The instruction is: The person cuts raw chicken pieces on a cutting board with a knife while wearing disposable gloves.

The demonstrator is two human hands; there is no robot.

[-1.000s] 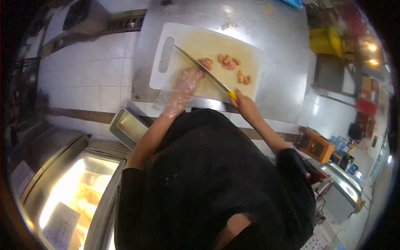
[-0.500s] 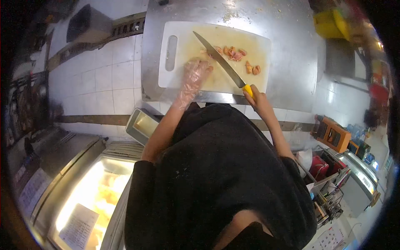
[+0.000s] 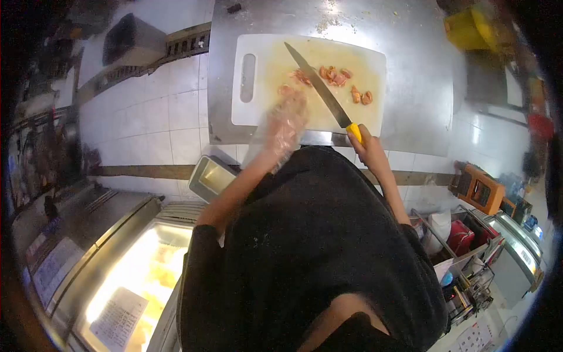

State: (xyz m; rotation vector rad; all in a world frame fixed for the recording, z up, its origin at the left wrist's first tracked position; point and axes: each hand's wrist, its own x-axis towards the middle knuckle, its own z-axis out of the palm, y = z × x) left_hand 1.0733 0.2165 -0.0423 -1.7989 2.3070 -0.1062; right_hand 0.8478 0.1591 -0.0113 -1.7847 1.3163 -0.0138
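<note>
My right hand [image 3: 369, 146] is closed round the yellow handle of a long kitchen knife [image 3: 319, 85]. Its blade slants up and left across the white cutting board [image 3: 369, 117]. My left hand [image 3: 287, 120], in a loose clear plastic glove, is over the board's near edge, its fingers smeared by motion. Just beyond those fingers lies a small piece of raw meat [image 3: 287, 90]. More meat [image 3: 301, 77] sits left of the blade, with a cluster of cut pieces [image 3: 335, 75] to its right. Farther right are a few separate pieces [image 3: 361, 95].
The board rests on a steel table [image 3: 416, 76] with scraps [image 3: 331, 22] along its far side. Below the table edge, at left, stands a grey rectangular container [image 3: 212, 178]. A lit glass-topped case [image 3: 141, 281] is at lower left, and an orange box [image 3: 478, 188] is at right.
My left hand has drawn back toward my body and slightly right, leaving a piece of meat in view on the board. The knife stays at nearly the same slant over the board.
</note>
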